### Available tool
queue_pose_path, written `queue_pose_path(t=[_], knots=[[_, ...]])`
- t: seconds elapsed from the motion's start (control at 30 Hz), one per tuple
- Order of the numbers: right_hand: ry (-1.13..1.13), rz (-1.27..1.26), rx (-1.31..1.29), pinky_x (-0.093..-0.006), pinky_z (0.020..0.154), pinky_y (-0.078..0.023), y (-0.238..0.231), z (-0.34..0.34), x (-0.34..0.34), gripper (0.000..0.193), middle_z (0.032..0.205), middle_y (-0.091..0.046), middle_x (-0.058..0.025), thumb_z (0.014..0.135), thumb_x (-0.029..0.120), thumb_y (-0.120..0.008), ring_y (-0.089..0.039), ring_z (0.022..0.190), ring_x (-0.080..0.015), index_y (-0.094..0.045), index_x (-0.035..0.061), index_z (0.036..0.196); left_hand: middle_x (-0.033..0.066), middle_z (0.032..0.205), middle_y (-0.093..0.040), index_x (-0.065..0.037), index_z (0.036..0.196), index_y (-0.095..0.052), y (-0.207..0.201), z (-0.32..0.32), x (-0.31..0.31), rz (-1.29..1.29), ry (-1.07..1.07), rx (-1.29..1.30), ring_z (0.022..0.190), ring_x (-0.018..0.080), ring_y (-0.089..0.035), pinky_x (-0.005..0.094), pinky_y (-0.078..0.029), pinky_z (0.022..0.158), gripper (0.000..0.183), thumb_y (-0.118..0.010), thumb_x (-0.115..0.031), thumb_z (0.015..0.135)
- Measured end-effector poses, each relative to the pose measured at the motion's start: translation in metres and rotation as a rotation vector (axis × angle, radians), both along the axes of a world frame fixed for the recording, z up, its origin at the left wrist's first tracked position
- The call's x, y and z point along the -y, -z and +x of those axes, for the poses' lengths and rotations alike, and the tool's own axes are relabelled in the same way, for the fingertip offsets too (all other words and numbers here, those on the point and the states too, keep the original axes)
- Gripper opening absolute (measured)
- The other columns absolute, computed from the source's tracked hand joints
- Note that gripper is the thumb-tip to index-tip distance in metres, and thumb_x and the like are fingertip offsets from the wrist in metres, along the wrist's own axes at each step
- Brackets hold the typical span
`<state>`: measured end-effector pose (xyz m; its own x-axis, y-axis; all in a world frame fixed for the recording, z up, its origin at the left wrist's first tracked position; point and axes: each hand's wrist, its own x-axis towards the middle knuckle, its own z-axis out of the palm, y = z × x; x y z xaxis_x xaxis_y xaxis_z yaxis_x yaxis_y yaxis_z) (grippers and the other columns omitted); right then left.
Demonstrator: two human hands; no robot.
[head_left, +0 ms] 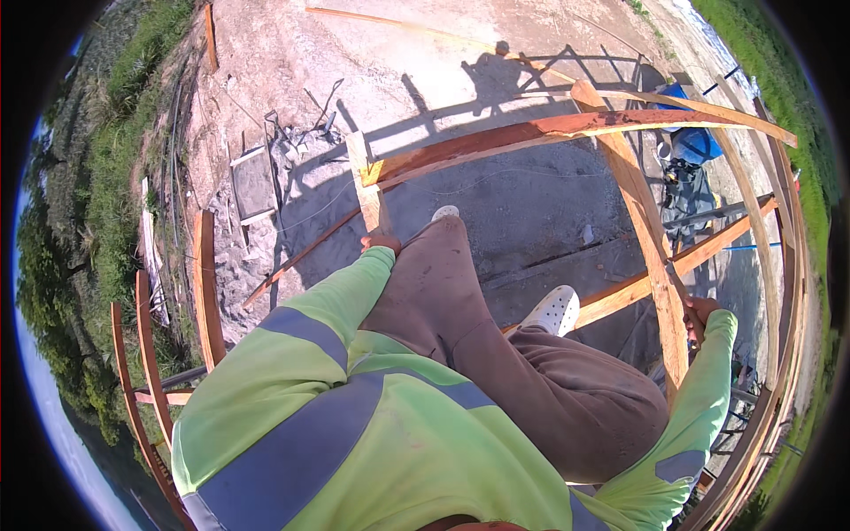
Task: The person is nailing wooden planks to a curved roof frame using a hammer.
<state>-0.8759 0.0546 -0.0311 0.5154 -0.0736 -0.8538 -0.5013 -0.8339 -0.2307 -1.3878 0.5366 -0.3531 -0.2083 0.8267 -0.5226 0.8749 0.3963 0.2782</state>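
My left hand [381,242] is closed round the lower part of a short upright wooden post [367,181]. A reddish-brown beam [496,142] runs from that post to a long wooden post [639,208] on the right. At the right edge of this long post, my right hand [701,317] is closed, its fingers curled against the wood and partly hidden. My legs, in brown trousers, straddle the framing. One white clog [554,310] rests by a lower diagonal timber [615,296]; the other clog [445,212] shows beyond my knee.
Far below lies grey and sandy ground. Shovels [326,104] and a square framed panel [253,184] lie at the left. Blue containers [695,146] stand at the far right. Curved-looking timbers [784,265] edge the right side; upright timbers [206,283] rise at my left.
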Motion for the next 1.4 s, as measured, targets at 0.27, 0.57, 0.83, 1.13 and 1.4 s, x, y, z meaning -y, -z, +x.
queue_pose_path(t=[0.27,0.57,0.83,1.13,1.4], knots=[[-0.015,-0.051,0.047,-0.0358,0.035,-0.04,-0.014,-0.006,-0.014,0.025,0.06,-0.049,-0.01,0.087,0.026,-0.054,-0.045,0.042,-0.0192,-0.048,0.0023,0.093,0.0272,0.122,-0.047,0.016,0.121,-0.022,-0.037,0.001,0.011,-0.145,-0.077,-0.028,0.116,0.0336,-0.049,0.0336,-0.037,0.097,0.074,-0.06,-0.028,0.074],[0.033,-0.002,0.059,-0.0422,0.037,-0.042,0.011,0.023,0.016,0.034,0.056,-0.047,-0.0102,0.087,0.039,-0.054,-0.044,0.04,-0.024,-0.053,0.0052,0.086,0.0207,0.119,-0.051,-0.001,0.129,-0.032,-0.092,0.006,0.003,-0.339,0.079,0.094,0.111,0.0332,-0.052,0.045,-0.042,0.09,0.071,-0.064,-0.031,0.073],[0.036,0.01,-0.015,-0.0401,0.037,-0.04,-0.007,0.027,0.055,0.036,0.055,-0.046,-0.0113,0.087,0.039,-0.052,-0.043,0.04,-0.0237,-0.051,0.0034,0.082,0.0172,0.111,-0.059,-0.016,0.127,-0.048,-0.112,-0.029,-0.083,-0.08,0.458,0.071,0.102,0.0273,-0.059,0.0371,-0.049,0.083,0.051,-0.06,-0.031,0.079],[0.083,-0.174,-0.201,-0.0422,0.039,-0.04,0.002,0.075,0.117,0.048,0.055,-0.047,-0.0131,0.087,0.048,-0.05,-0.043,0.04,-0.0263,-0.05,0.0013,0.078,0.013,0.116,-0.058,-0.017,0.122,-0.053,-0.13,0.022,-0.096,0.164,0.379,0.189,0.105,0.0287,-0.058,0.0357,-0.046,0.09,0.042,-0.05,-0.009,0.082],[0.082,-0.175,-0.102,-0.0408,0.041,-0.039,-0.004,0.076,0.094,0.049,0.056,-0.047,-0.0129,0.085,0.052,-0.049,-0.042,0.042,-0.0256,-0.051,0.0031,0.078,0.0141,0.108,-0.062,-0.011,0.107,-0.064,-0.132,0.011,-0.104,0.176,0.49,0.214,0.099,0.0299,-0.06,0.0374,-0.046,0.088,0.028,-0.054,-0.02,0.082]])
